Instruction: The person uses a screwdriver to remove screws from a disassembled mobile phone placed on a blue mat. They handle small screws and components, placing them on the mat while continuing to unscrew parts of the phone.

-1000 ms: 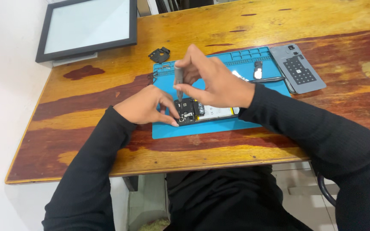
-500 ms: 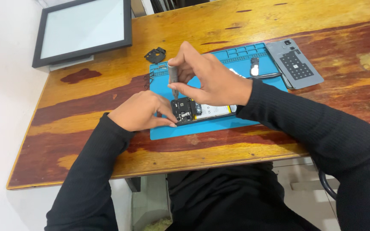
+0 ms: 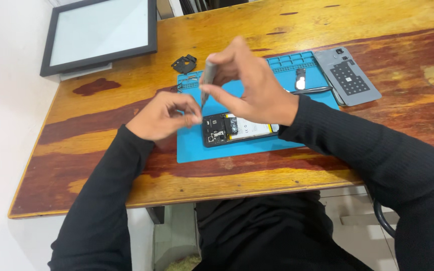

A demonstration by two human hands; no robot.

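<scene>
Since only the head view is on hand, all of this comes from it. Opened phone (image 3: 237,129) lies flat at centre frame on the blue work mat (image 3: 192,150), back off, battery and board exposed, camera end pointing frame-left.

Right hand (image 3: 249,85) is raised above the phone, fingers closed round a slim grey screwdriver (image 3: 208,80), held near upright with the tip aimed down at the phone's left end, tip not touching. Left hand (image 3: 164,115) sits just left of the phone, thumb and forefinger pinched together; probably on a tiny screw, but it's too small to confirm.

Around them: grey back cover (image 3: 347,75) at upper right, half on the mat's edge. Small black bracket (image 3: 184,63) on the tabletop (image 3: 277,175) just above the mat's upper left corner. Tweezers (image 3: 312,90) and a small dark part (image 3: 300,79) on the mat behind the right wrist. Framed screen panel (image 3: 99,32) at upper left.

My read on doing this well: keep the driver vertical over the screw head, seat the tip fully before turning, light downward pressure. Steady the phone with the left hand so it doesn't skate on the mat. Park loose screws in the mat's tray cells at the top edge, not on bare wood.
</scene>
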